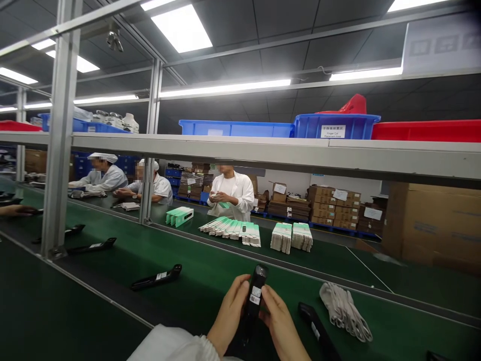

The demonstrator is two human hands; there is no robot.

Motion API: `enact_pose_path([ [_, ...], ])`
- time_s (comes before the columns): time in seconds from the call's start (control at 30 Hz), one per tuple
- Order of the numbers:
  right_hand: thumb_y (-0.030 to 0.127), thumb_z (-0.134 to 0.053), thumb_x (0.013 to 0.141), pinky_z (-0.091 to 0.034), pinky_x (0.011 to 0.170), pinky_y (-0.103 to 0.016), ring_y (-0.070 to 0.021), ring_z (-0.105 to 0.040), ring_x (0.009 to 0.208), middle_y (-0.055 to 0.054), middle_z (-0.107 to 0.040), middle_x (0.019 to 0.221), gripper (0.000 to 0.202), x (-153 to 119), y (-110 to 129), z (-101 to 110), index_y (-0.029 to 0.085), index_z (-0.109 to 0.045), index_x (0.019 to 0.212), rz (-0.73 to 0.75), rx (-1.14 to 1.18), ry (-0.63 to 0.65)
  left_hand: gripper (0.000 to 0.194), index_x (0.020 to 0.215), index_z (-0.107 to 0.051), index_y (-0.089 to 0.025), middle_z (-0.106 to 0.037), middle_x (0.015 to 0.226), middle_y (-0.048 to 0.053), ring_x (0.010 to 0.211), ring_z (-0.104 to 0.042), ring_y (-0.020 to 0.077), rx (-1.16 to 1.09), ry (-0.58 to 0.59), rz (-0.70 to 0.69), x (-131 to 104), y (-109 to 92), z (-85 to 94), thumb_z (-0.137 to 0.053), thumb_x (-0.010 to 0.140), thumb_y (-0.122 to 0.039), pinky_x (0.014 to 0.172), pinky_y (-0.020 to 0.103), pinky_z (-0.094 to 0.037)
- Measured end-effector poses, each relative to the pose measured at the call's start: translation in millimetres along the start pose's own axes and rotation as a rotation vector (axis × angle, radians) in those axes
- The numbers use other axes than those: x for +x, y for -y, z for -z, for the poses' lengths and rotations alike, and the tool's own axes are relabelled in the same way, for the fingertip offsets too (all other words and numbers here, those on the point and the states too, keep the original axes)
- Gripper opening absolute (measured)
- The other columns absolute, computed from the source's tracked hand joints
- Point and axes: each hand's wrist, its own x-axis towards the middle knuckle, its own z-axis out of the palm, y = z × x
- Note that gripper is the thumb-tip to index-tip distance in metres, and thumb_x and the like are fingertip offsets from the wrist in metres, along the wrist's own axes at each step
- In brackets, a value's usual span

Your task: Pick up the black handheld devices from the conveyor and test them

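Between my two hands is a long black handheld device [257,286] with white labels on its face, tilted upward above the green bench. My left hand [233,308] grips its left side, thumb and fingers closed along the edge. From the right, my right hand [277,316] closes on the other side. The device's exact kind I cannot make out. Just right of my hands lies a similar black device [317,328], and beside that a bundle of grey-white cable [345,311]. Another labelled black device [158,277] rests to the left.
More black devices [93,246] lie farther left, near a metal post [58,150]. Across the bench, a person in white [240,193] stands behind green-and-white cartons [233,229] and stacked cartons [281,237]. Overhead, a shelf [240,150] carries blue bins [336,125] and a red bin [424,131].
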Motion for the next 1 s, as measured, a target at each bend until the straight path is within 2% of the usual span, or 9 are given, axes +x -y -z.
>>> enact_pose_path([
  [0.1, 0.060, -0.063, 0.065, -0.047, 0.069, -0.027, -0.0222, -0.060, 0.089, -0.005, -0.067, 0.092, 0.049, 0, -3, -1, 0.020, -0.066, 0.092, 0.014, -0.007, 0.036, 0.059, 0.100, -0.059, -0.019, -0.050, 0.076, 0.000, 0.066, -0.049, 0.0134, -0.128, -0.122, 0.130, 7, 5, 10.5, -0.043, 0.070, -0.067, 0.054, 0.024, -0.037],
  [0.2, 0.062, -0.064, 0.063, -0.047, 0.071, -0.027, -0.0219, -0.061, 0.088, -0.005, -0.068, 0.091, 0.050, -1, -3, -3, 0.019, -0.065, 0.090, -0.014, -0.004, 0.026, 0.063, 0.097, -0.061, -0.017, -0.051, 0.074, -0.001, 0.063, -0.049, 0.0125, -0.211, -0.193, 0.213, 13, 11, 22.4, -0.046, 0.066, -0.071, 0.055, 0.024, -0.037],
  [0.4, 0.064, -0.064, 0.061, -0.046, 0.076, -0.030, -0.0223, -0.063, 0.085, -0.007, -0.069, 0.089, 0.054, -3, -4, -3, 0.017, -0.062, 0.090, -0.077, -0.003, 0.031, 0.061, 0.095, -0.061, -0.016, -0.053, 0.073, 0.000, 0.062, -0.049, 0.0123, -0.262, -0.218, 0.251, 15, 11, 32.1, -0.051, 0.065, -0.068, 0.057, 0.024, -0.037],
  [0.5, 0.066, -0.058, 0.064, -0.047, 0.068, -0.030, -0.0206, -0.064, 0.070, -0.007, -0.069, 0.083, 0.055, 1, -11, 2, 0.017, -0.061, 0.087, -0.104, -0.058, -0.011, 0.060, 0.092, -0.062, -0.017, -0.052, 0.071, -0.001, 0.061, -0.048, 0.0124, -0.234, -0.208, 0.265, 12, 8, 30.4, -0.052, 0.063, -0.068, 0.056, 0.024, -0.036],
  [0.6, 0.063, -0.050, 0.071, -0.045, 0.057, -0.029, -0.0172, -0.060, 0.055, -0.006, -0.067, 0.072, 0.049, 9, -22, 13, 0.016, -0.060, 0.076, -0.096, -0.272, -0.074, 0.054, 0.089, -0.062, -0.018, -0.051, 0.070, -0.002, 0.061, -0.048, 0.0117, -0.193, -0.196, 0.268, 11, 6, 28.4, -0.054, 0.063, -0.066, 0.055, 0.023, -0.036],
  [0.7, 0.042, -0.057, 0.071, -0.046, 0.070, -0.031, -0.0218, -0.063, 0.074, -0.007, -0.067, 0.081, 0.031, 17, -31, 28, 0.016, -0.062, 0.088, -0.012, -0.553, -0.119, 0.042, 0.085, -0.060, -0.020, -0.050, 0.070, -0.003, 0.059, -0.046, 0.0099, -0.129, -0.176, 0.252, 10, 8, 26.8, -0.057, 0.064, -0.056, 0.052, 0.021, -0.033],
  [0.8, 0.019, -0.056, 0.069, -0.040, 0.090, -0.036, -0.0293, -0.054, 0.106, -0.015, -0.061, 0.110, 0.042, 19, -32, 37, 0.012, -0.058, 0.111, 0.029, -0.888, -0.181, 0.032, 0.081, -0.059, -0.021, -0.050, 0.068, -0.003, 0.057, -0.045, 0.0086, -0.067, -0.155, 0.230, 11, 11, 25.1, -0.057, 0.067, -0.049, 0.050, 0.020, -0.030],
  [0.9, 0.013, -0.049, 0.072, -0.033, 0.099, -0.039, -0.0331, -0.041, 0.122, -0.021, -0.049, 0.128, 0.049, 17, -28, 36, 0.004, -0.052, 0.120, 0.030, -1.115, -0.216, 0.029, 0.079, -0.058, -0.020, -0.050, 0.069, -0.003, 0.056, -0.045, 0.0085, 0.005, -0.093, 0.238, 13, 14, 25.8, -0.055, 0.069, -0.047, 0.048, 0.019, -0.030],
  [1.0, 0.018, -0.043, 0.078, -0.034, 0.098, -0.041, -0.0313, -0.037, 0.124, -0.015, -0.045, 0.133, 0.049, 14, -22, 30, 0.010, -0.048, 0.126, 0.094, -1.193, -0.242, 0.027, 0.084, -0.057, -0.020, -0.054, 0.070, -0.001, 0.057, -0.049, 0.0103, 0.232, 0.037, 0.222, 18, 14, 34.6, -0.050, 0.073, -0.044, 0.049, 0.021, -0.034],
])
